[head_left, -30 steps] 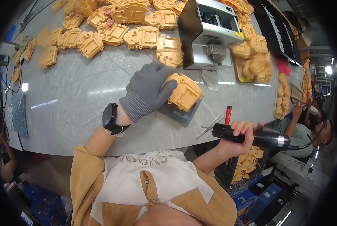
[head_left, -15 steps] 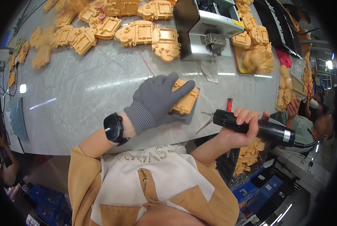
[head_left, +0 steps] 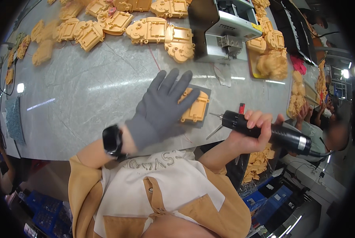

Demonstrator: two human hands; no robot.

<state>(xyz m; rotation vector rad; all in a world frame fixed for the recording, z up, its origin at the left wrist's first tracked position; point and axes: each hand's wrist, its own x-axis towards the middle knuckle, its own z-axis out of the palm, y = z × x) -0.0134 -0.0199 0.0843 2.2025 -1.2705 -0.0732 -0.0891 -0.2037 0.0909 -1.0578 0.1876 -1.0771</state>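
Note:
My left hand, in a grey glove, lies palm down with its fingers spread. Its thumb rests at the left edge of an orange plastic housing; from this view I cannot tell how firmly it presses. The housing sits, open side up, on a dark grey pad on the table. To the right, my bare right hand is wrapped round a black corded electric screwdriver. The screwdriver's bit points left toward the housing and stays apart from it.
Several similar orange housings line the far side of the grey table. A metal and black machine stands at the back. Tweezers and a red tool lie near the screwdriver. Another person's hand is at far right.
My left hand has loosened from the housing, its fingers spreading out and the hand shifting left. The right hand and screwdriver have barely moved.

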